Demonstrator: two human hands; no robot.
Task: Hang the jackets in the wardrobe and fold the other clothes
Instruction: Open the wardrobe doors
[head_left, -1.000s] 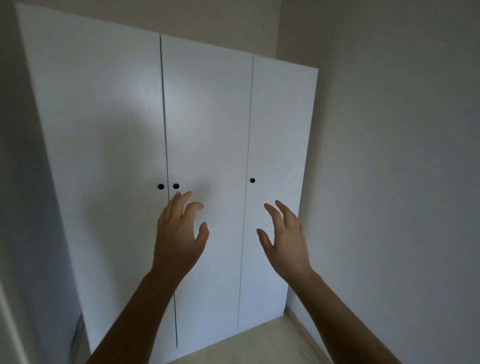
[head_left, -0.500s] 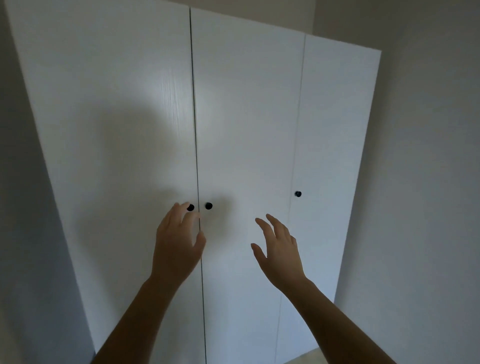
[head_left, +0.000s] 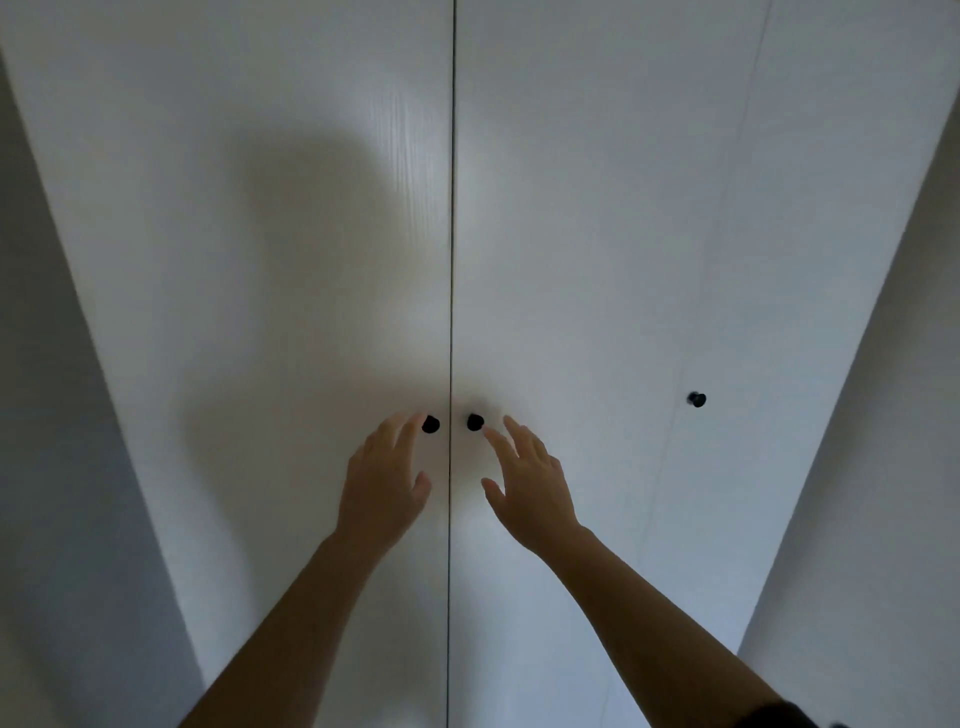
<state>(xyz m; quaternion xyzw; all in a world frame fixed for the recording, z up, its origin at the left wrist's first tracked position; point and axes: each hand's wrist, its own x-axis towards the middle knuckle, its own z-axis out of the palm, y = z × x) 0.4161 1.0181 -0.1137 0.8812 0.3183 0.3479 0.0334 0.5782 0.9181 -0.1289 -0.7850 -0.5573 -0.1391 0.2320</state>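
Observation:
A white wardrobe (head_left: 571, 208) with its three doors closed fills the view. Two small black knobs flank the seam between the left and middle doors: the left knob (head_left: 430, 424) and the middle knob (head_left: 475, 422). My left hand (head_left: 384, 480) reaches up with straight fingers, its fingertips just left of the left knob. My right hand (head_left: 530, 488) reaches with spread fingers, its fingertips just right of and below the middle knob. Neither hand holds anything. No clothes are in sight.
A third black knob (head_left: 696, 399) sits on the right door. Grey walls (head_left: 893, 467) flank the wardrobe on both sides, leaving narrow gaps.
I have moved closer to the wardrobe, which now fills the view. Both hands have risen toward the two central knobs, and the right hand has moved left.

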